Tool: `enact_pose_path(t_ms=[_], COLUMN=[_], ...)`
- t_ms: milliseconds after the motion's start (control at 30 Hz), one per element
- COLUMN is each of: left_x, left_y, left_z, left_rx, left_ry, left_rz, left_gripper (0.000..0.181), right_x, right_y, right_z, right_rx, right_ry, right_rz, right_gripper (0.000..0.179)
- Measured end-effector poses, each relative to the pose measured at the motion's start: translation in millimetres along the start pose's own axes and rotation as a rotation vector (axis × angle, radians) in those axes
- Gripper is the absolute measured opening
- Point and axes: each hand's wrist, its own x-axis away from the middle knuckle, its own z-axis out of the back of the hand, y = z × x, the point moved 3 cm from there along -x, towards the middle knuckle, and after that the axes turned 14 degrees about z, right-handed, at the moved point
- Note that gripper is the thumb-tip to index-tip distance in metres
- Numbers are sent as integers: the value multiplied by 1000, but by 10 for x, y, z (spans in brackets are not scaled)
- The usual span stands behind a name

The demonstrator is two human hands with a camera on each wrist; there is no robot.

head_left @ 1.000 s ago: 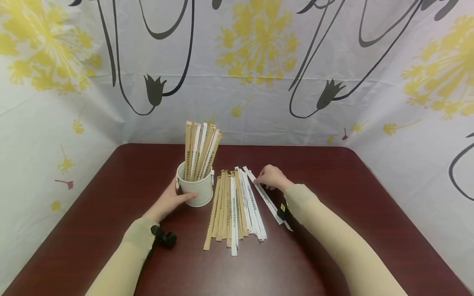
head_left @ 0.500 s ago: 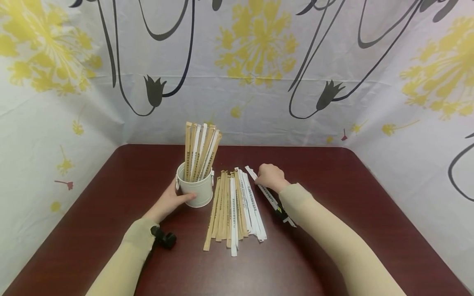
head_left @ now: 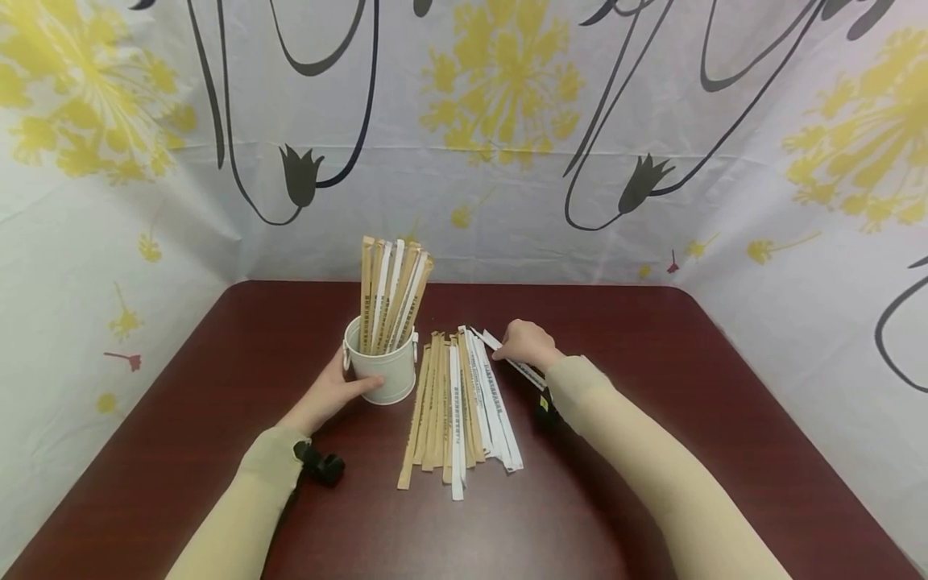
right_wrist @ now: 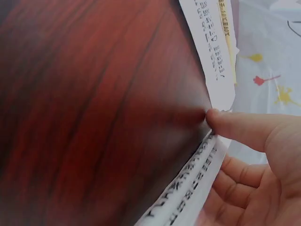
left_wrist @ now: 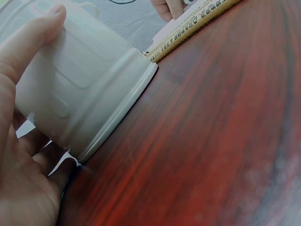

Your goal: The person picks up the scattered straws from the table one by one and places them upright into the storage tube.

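Observation:
My left hand (head_left: 335, 393) grips a small cream-white metal bucket (head_left: 391, 379) at its lower left, thumb across the front. Upright in the bucket stand several slim paper-wrapped straws (head_left: 395, 298), brown and white. With thumb and fingers, my right hand (head_left: 532, 345) pinches a white paper-wrapped straw (right_wrist: 186, 183) slanting over the table; a second one may lie against it. Just left of that hand, a row of brown wrapped straws (head_left: 428, 411) and white wrapped straws (head_left: 500, 411) lies on the table. In the left wrist view the bucket's base (left_wrist: 120, 120) touches the tabletop.
The dark red wooden table (head_left: 464, 540) is bounded at the back and sides by a white cloth (head_left: 464, 193) with yellow and grey flower prints. Black wrist cameras sit on both wrists, the left camera (head_left: 319, 465) close to the tabletop.
My right hand has shifted slightly left with the white straw, whose near end has drawn up towards the hand. The left hand and the bucket have stayed put.

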Motion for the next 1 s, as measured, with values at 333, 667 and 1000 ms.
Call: enact_pose_path(t_ms=[333,667,1000], left_x=[27,37,21], left_y=[-2,-13,25], left_z=[50,43,-14], left_rx=[-24,25,17], left_ry=[41,31,15], left_rz=[32,23,43], left_gripper=[99,95,99], right_x=[35,70,294], right_y=[8,-233,-1186], right_z=[107,627,1577], right_rx=[-128,-407,-993], right_ry=[40,19,468], right_rz=[86,146,424], right_gripper=[47,29,27])
